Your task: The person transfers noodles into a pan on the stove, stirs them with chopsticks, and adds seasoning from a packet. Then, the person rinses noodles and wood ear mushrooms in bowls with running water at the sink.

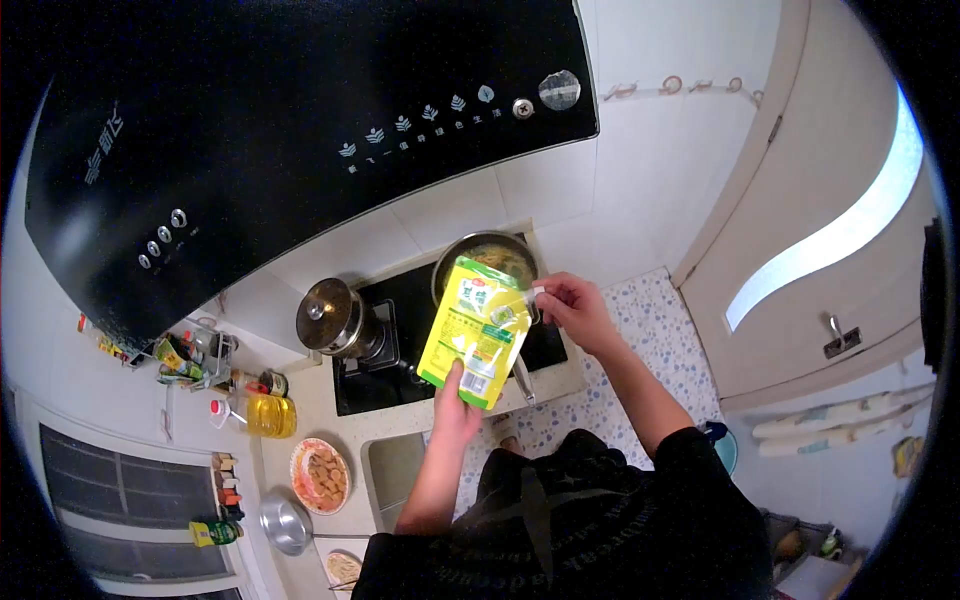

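Left hand: held a yellow-and-green packet by its lower end, thumb pressed on the printed face. Right hand: fingers were narrowed in a pinch on a small pale piece at the packet's upper right edge; whether that piece belonged to it, I could not tell. Packet: was tilted and raised before a round pan, which it partly hid. Pan: stood on a black cooktop, food inside. Same cooktop: carried one lidded pot. Bench alongside: bore one bottle of yellow oil, one plate of sliced food and one metal saucepan. Sink: was set nearby. Range hood: hung above, black, lettered.
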Demonstrator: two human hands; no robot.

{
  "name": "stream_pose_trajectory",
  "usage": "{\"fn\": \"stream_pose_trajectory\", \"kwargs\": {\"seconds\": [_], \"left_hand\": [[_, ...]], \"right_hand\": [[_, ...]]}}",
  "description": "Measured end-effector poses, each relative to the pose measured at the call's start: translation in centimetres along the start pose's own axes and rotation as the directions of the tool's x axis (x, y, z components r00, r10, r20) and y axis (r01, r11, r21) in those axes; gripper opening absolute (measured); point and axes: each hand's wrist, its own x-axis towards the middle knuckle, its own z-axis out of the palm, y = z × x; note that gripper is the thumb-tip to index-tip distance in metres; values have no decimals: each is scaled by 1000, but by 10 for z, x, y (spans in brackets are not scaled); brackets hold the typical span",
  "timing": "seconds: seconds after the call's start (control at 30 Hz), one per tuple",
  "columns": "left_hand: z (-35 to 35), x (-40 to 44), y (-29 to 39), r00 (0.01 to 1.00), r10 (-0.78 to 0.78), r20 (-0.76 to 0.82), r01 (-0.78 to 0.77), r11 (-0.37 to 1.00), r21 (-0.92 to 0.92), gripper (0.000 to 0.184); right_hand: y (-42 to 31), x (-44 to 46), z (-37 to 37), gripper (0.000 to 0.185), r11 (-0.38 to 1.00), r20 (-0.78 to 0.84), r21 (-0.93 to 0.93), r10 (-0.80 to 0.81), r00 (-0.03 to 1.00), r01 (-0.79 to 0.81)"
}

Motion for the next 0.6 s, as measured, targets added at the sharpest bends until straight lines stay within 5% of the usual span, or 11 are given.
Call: {"fn": "stream_pose_trajectory", "kwargs": {"seconds": [0.13, 0.17, 0.23, 0.3, 0.43, 0.6], "left_hand": [[-6, 14, 20, 989, 137, -63, -137, 991, 5, 48], [-6, 20, 27, 964, 229, -136, -210, 967, 142, 48], [-38, 55, 36, 860, 508, -32, -381, 684, 622, 44], [-36, 67, 56, 841, 541, 16, -306, 450, 839, 33], [-47, 100, 71, 828, 545, 131, -183, 42, 982, 29], [-59, 128, 74, 868, 470, 164, -103, -152, 983, 35]], "right_hand": [[19, 7, -12, 22, 983, -188, 24, -174, 966, 182], [21, 7, -19, 23, 978, -231, 4, -200, 952, 206], [26, 3, -31, 23, 990, -245, -11, -137, 960, 139], [37, -4, -38, 23, 994, -270, -62, -104, 957, 90], [64, -24, -48, 21, 989, -256, -147, -9, 967, -30], [86, -46, -53, 20, 992, -304, -109, 27, 952, -62]]}}
